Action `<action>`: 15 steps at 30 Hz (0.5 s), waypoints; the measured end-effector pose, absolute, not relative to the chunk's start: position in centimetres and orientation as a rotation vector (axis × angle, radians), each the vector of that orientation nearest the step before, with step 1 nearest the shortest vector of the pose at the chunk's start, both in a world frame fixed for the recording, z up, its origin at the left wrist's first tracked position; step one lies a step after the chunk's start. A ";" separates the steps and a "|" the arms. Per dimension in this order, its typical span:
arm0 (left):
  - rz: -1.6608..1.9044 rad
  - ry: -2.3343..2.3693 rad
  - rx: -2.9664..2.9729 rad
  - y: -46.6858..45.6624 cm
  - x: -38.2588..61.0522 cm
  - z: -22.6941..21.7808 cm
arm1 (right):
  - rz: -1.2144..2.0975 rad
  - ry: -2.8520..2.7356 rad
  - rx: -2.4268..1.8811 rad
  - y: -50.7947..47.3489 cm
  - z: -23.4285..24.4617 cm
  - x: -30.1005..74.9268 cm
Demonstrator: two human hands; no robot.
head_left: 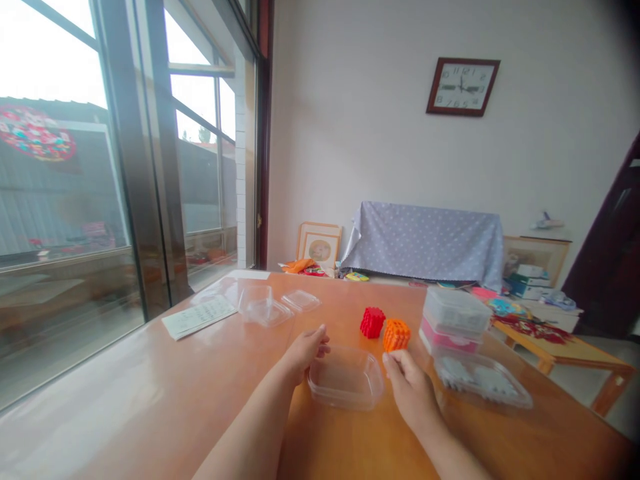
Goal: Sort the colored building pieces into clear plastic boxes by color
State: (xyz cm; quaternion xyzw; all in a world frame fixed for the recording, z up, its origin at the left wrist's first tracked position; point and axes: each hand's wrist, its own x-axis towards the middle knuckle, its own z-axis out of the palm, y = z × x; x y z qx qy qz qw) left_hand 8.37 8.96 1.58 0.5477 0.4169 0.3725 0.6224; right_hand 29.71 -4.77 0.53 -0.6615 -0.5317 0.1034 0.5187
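Observation:
A shallow clear plastic container [345,383] sits on the table between my hands. My left hand [311,348] is over its back left corner with the fingers curled in; whether anything is in them is hidden. At the right rim is my right hand [407,380], thumb and forefinger closed together, and what they may hold cannot be made out. Just beyond the container stand a red block of small joined pieces [373,322] and a similar orange block [397,335]. The orange one is close to my right fingertips.
To the right are stacked plastic boxes [455,320] and a clear tray of grey pieces [483,379]. Clear containers [257,303], a clear lid [301,301] and a printed paper [200,317] lie at the back left of the wooden table [200,393]. Windows run along the left.

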 end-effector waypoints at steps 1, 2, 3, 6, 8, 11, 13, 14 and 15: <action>0.865 0.972 1.266 8.8 8.6 1.5 | 0.266 -1.274 -1.614 -4.6 0.2 30.0; 0.872 0.985 1.276 8.7 8.9 1.5 | 0.295 -1.272 -1.638 -4.4 -0.1 30.2; 0.878 0.995 1.290 8.5 9.1 1.5 | 0.329 -1.274 -1.652 -4.2 -0.4 30.3; 0.872 1.003 1.340 7.8 9.7 1.8 | 0.406 -1.280 -1.644 -3.9 -1.0 30.6; 0.853 1.005 1.352 7.3 10.0 2.3 | 0.417 -1.269 -1.638 -3.9 -1.2 30.7; 0.822 1.021 1.337 6.8 10.0 3.1 | 0.397 -1.230 -1.644 -3.9 -1.4 31.0; 0.814 1.037 1.322 6.8 9.9 3.5 | 0.389 -1.209 -1.655 -3.9 -1.4 31.2; 0.814 1.044 1.315 6.8 9.8 3.6 | 0.394 -1.207 -1.663 -3.9 -1.4 31.3; 0.815 1.050 1.308 6.8 9.7 3.7 | 0.405 -1.209 -1.672 -4.0 -1.3 31.3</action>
